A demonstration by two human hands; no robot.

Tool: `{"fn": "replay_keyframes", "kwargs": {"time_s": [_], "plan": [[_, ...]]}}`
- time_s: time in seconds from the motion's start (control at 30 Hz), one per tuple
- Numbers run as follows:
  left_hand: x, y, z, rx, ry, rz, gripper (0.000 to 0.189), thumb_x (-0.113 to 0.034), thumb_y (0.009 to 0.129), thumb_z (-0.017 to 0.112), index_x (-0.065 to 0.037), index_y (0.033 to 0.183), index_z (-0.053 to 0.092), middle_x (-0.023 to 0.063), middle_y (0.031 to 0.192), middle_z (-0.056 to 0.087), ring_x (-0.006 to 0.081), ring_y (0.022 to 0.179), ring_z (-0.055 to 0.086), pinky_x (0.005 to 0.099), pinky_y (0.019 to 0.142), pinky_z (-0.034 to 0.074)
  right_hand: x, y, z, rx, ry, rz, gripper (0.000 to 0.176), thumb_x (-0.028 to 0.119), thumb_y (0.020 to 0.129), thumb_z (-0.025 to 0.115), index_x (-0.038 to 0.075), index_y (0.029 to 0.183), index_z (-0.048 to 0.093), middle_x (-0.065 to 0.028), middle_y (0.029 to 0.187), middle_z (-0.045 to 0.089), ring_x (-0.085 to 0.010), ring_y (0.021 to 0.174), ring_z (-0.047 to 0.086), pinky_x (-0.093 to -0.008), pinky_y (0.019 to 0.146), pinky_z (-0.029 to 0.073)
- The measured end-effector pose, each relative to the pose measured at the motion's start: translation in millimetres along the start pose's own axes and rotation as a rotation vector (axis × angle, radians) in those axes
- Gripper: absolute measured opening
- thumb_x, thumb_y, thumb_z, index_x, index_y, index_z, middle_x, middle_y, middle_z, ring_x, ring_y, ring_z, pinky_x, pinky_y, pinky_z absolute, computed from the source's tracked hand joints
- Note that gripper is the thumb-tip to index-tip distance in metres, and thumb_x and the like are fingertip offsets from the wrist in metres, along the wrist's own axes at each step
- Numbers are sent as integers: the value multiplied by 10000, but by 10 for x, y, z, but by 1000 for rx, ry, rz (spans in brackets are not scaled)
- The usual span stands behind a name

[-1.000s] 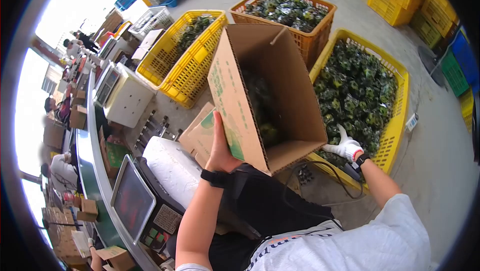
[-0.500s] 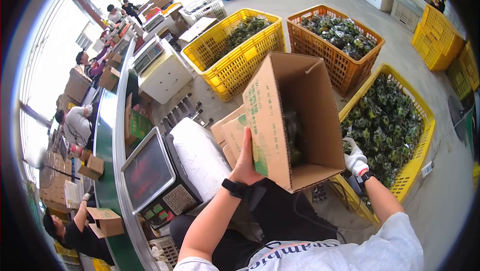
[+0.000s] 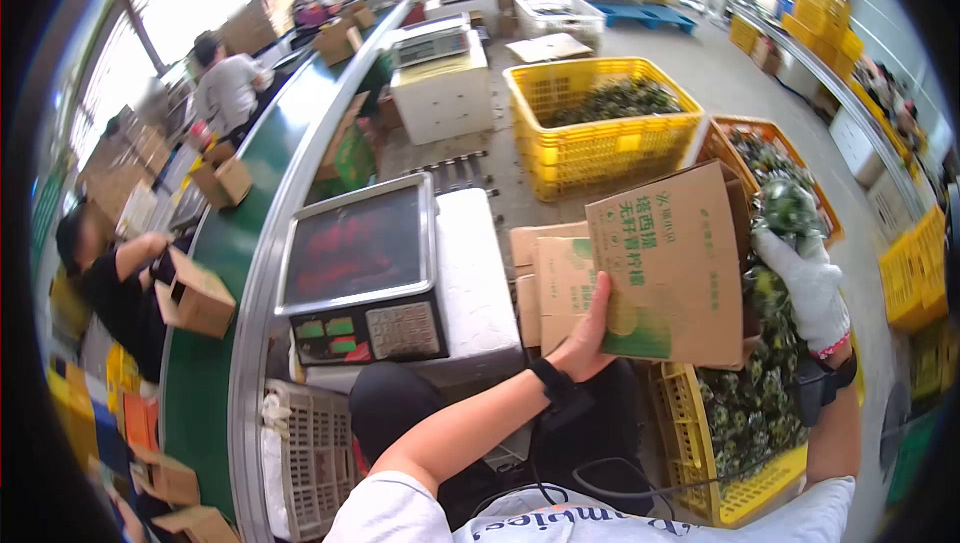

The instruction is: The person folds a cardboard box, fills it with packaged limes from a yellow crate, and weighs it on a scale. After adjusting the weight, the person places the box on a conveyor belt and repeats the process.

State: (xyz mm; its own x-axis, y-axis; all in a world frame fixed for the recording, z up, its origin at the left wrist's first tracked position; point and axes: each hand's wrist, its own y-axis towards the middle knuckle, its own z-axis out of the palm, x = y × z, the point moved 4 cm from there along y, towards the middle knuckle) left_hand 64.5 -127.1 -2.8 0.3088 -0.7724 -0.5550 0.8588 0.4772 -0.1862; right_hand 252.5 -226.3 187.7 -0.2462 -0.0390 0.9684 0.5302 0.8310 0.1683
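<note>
My bare left hand (image 3: 585, 335) grips the flap side of an open cardboard box (image 3: 680, 268) with green printing, its mouth facing right. My right hand (image 3: 806, 288), in a white knit glove, is raised beside the box mouth. Its fingers close on plastic-wrapped limes (image 3: 786, 209); how many cannot be seen. Below that hand stands a yellow crate (image 3: 688, 443) filled with more wrapped limes (image 3: 745, 418). The inside of the box is turned away from view.
A weighing scale (image 3: 355, 248) and a white foam box (image 3: 478, 273) stand before my knees. Left runs a green conveyor (image 3: 205, 373), with people working beyond. Ahead are a yellow crate (image 3: 600, 148) and an orange crate (image 3: 712, 148) of limes. A beige crate (image 3: 320, 473) sits lower left.
My right hand has risen from the yellow crate with wrapped limes in it. The box in my left hand has turned, its mouth now facing right. My view has swung left.
</note>
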Motion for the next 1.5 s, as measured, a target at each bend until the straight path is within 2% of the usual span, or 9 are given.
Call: {"fn": "replay_keyframes", "kwargs": {"time_s": [0.27, 0.57, 0.77, 0.83, 0.97, 1.1, 1.17, 1.23, 1.5], "plan": [[-992, -674, -624, -80, -312, 425, 947, -842, 859, 442, -168, 1522, 376, 109, 1469, 504, 318, 1323, 522, 543, 1128, 427, 835, 477, 2137, 871, -395, -303, 647, 429, 1028, 518, 38, 1531, 409, -161, 1446, 555, -219, 1325, 526, -297, 1112, 378], [-2028, -1353, -1713, -492, -349, 1089, 887, -785, 932, 367, -94, 1488, 400, 68, 1449, 500, 256, 1277, 497, 408, 1070, 405, 1086, 813, 4405, 1142, -733, -629, 660, 481, 852, 684, 145, 1412, 591, -73, 991, 753, -144, 776, 700, -296, 686, 548], [-1844, -1496, -1650, -617, -516, 871, 666, -451, 1021, 593, -20, 1486, 386, 104, 1504, 439, 247, 1352, 447, 353, 1156, 372, 1009, 792, 5004, 1287, -851, -781, 688, 499, 828, 699, 178, 1425, 582, -127, 1097, 727, -218, 936, 680, -308, 856, 531], [-1784, -1564, -1238, -568, -782, 408, 610, -445, 1014, 608, -16, 1425, 468, 89, 1407, 531, 245, 1310, 500, 333, 1112, 404, 1015, 835, 5031, 1286, -994, -869, 736, 526, 814, 700, 182, 1449, 558, -134, 1080, 729, -203, 896, 671, -304, 823, 535], [-1976, -1875, -770, -228, 142, 646, 585, -423, 1006, 613, -8, 1396, 480, 132, 1324, 552, 285, 1312, 496, 377, 1057, 426, 1030, 808, 5007, 1390, -970, -681, 807, 609, 816, 679, 169, 1476, 532, -93, 1161, 729, -172, 947, 669, -280, 894, 520], [-2606, -2474, -593, -1204, 1723, 1386, 695, -254, 892, 710, 7, 1460, 406, 200, 1400, 475, 405, 1365, 420, 435, 1094, 416, 1341, 721, 5179, 1268, -1085, -1129, 433, 210, 1078, 472, 119, 1501, 484, -135, 1372, 632, -197, 1196, 636, -290, 976, 494], [-2755, -2459, -790, -1279, 1768, 1315, 755, -232, 877, 724, 14, 1493, 362, 201, 1445, 438, 417, 1397, 384, 442, 1118, 400, 926, 1145, 5437, 1342, -665, -1191, 394, 252, 1077, 473, 108, 1432, 564, -117, 1337, 650, -194, 1182, 641, -299, 984, 499], [-2812, -2426, -949, -1351, 1829, 1247, 818, -211, 862, 737, 21, 1526, 318, 202, 1490, 402, 430, 1429, 348, 449, 1142, 384, 711, 1214, 5710, 1398, -635, -493, 395, 285, 1072, 478, 90, 1395, 597, -98, 1340, 650, -198, 1188, 635, -298, 1011, 487], [-2739, -2377, -1031, -1340, 1867, 1130, 950, -232, 832, 774, 8, 1577, 236, 202, 1551, 307, 447, 1427, 329, 477, 1166, 357, 705, 987, 5835, 1478, -598, -390, 442, 378, 1079, 431, 131, 1412, 583, -54, 1320, 666, -211, 1191, 628, -320, 1035, 462]]}}
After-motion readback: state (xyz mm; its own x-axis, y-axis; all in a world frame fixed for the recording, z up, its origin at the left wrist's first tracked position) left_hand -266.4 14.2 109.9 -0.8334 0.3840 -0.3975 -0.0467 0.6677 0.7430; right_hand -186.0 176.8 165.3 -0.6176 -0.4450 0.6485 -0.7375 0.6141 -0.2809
